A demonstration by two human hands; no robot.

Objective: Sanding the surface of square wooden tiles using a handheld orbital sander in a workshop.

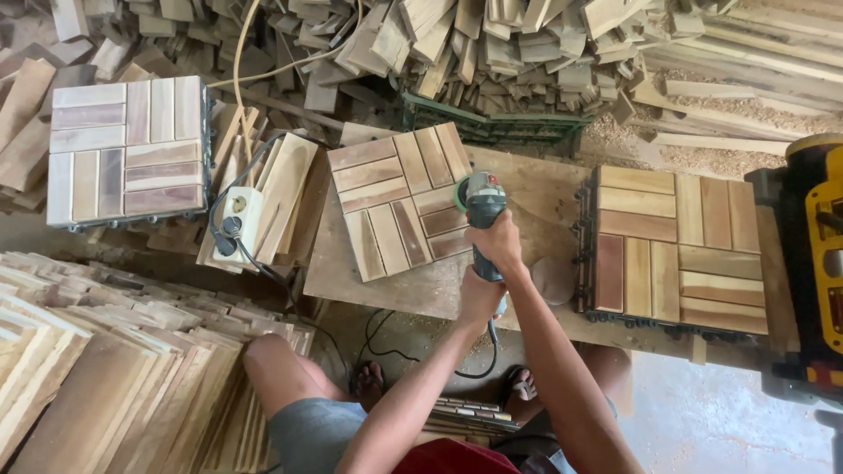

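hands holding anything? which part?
Both grip an angle grinder: right hand around the body behind the head, left hand at the rear handle. Its head sits on the wooden tile.

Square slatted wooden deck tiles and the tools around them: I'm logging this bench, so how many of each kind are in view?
Square slatted wooden deck tiles: 3 (left, centre, right)
Green and grey handheld power sander, gripped by right hand and left hand: 1
White power strip: 1
Yellow and black machine: 1
Total: 6
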